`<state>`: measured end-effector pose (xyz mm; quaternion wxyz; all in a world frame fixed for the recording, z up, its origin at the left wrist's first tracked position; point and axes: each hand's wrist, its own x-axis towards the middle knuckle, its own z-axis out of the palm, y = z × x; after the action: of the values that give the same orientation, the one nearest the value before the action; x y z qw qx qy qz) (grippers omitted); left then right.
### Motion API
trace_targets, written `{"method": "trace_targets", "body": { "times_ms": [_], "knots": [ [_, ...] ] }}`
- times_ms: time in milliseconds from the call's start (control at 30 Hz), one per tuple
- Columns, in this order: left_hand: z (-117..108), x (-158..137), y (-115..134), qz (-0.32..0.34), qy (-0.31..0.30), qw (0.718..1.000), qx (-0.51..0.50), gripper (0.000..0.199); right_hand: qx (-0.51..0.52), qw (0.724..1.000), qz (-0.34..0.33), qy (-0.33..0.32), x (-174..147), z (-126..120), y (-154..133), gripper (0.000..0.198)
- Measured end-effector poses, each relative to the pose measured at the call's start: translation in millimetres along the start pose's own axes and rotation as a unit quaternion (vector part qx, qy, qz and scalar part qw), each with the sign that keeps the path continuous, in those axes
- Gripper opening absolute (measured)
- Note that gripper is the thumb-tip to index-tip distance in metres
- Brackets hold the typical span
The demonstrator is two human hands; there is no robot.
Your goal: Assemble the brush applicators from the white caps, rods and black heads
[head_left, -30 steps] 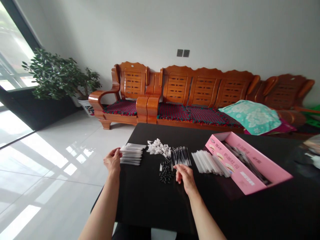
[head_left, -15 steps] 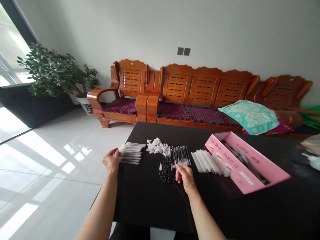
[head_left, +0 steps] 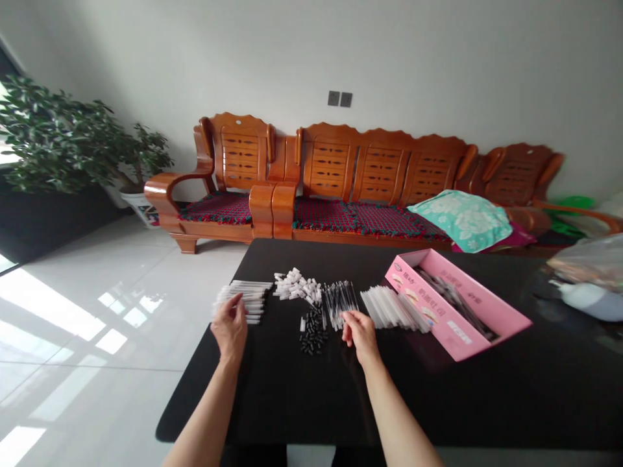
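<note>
My left hand (head_left: 230, 329) is at the near edge of a row of translucent pen barrels (head_left: 253, 299) on the left, its fingers slightly apart and nothing visible between them. With thumb and fingers pinched together, my right hand (head_left: 360, 334) is at the right side of a bunch of thin dark pen refills (head_left: 339, 299); what it pinches is too small to make out. White caps or plugs (head_left: 296, 285) lie heaped between the barrels and refills. Nearer to me is a scatter of small black pieces (head_left: 314, 334). More whitish tubes (head_left: 389, 306) lie right of the refills.
A pink open box (head_left: 462, 327) holding dark strips or sticks stands on the black table (head_left: 292, 395). A plastic bag and a white bottle (head_left: 591, 301) are at the far right. Behind the table is a wooden sofa (head_left: 331, 162) with a turquoise cushion (head_left: 464, 217).
The view has turned slightly to the right. My left hand has shifted right along the barrels, its fingers a little looser. My right hand has moved right across the refills, still pinched.
</note>
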<state>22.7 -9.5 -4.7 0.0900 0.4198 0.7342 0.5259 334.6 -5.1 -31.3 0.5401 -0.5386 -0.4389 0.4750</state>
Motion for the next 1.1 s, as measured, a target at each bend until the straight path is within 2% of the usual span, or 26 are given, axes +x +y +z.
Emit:
{"method": "trace_targets", "body": {
  "times_ms": [67, 133, 167, 233, 300, 533, 600, 800, 867, 933, 1000, 1100],
  "knots": [
    [13.3, -20.0, 5.6, 0.017, -0.056, 0.998, -0.025, 0.039, -0.072, 0.996, -0.005, 0.05, 6.9, -12.9, -1.0, 0.034],
    [25.4, -34.8, 7.2, 0.024, -0.107, 0.993, -0.045, 0.038, -0.194, 0.974, -0.007, 0.119, 13.4, -27.0, -5.9, 0.028],
    [30.2, -39.9, 7.0, 0.027, -0.127, 0.99, -0.049, 0.037, -0.282, 0.949, -0.009, 0.142, 16.1, -33.4, -9.8, 0.025],
    [36.3, -45.6, 5.8, 0.038, -0.156, 0.986, -0.043, 0.034, -0.454, 0.874, -0.001, 0.175, 20.3, -42.7, -19.2, 0.021],
    [38.3, -46.8, 4.6, 0.049, -0.171, 0.984, -0.029, 0.031, -0.565, 0.809, 0.026, 0.159, 23.1, -46.8, -27.9, 0.021],
    [36.2, -44.9, 3.7, 0.059, -0.186, 0.98, -0.023, 0.029, -0.658, 0.743, 0.045, 0.115, 26.9, -40.5, -38.5, 0.019],
    [36.2, -45.4, 3.7, 0.058, -0.187, 0.98, -0.023, 0.029, -0.668, 0.733, 0.051, 0.114, 27.1, -38.9, -40.2, 0.021],
    [37.4, -46.2, 3.5, 0.06, -0.189, 0.98, -0.024, 0.029, -0.664, 0.739, 0.071, 0.086, 32.4, -39.7, -46.1, 0.021],
    [38.5, -46.4, 2.3, 0.063, -0.191, 0.979, -0.027, 0.029, -0.656, 0.748, 0.073, 0.077, 35.9, -42.4, -46.6, 0.02],
    [39.9, -46.7, 0.4, 0.067, -0.194, 0.978, -0.031, 0.029, -0.634, 0.767, 0.068, 0.07, 38.3, -45.3, -46.0, 0.016],
    [41.1, -46.8, -1.6, 0.072, -0.194, 0.978, -0.032, 0.029, -0.575, 0.811, 0.086, 0.057, 37.8, -46.4, -44.3, 0.012],
    [41.7, -46.0, -3.5, 0.083, -0.194, 0.977, -0.022, 0.028, -0.37, 0.92, 0.118, 0.046, 30.0, -40.9, -39.1, 0.024]
  ]
}}
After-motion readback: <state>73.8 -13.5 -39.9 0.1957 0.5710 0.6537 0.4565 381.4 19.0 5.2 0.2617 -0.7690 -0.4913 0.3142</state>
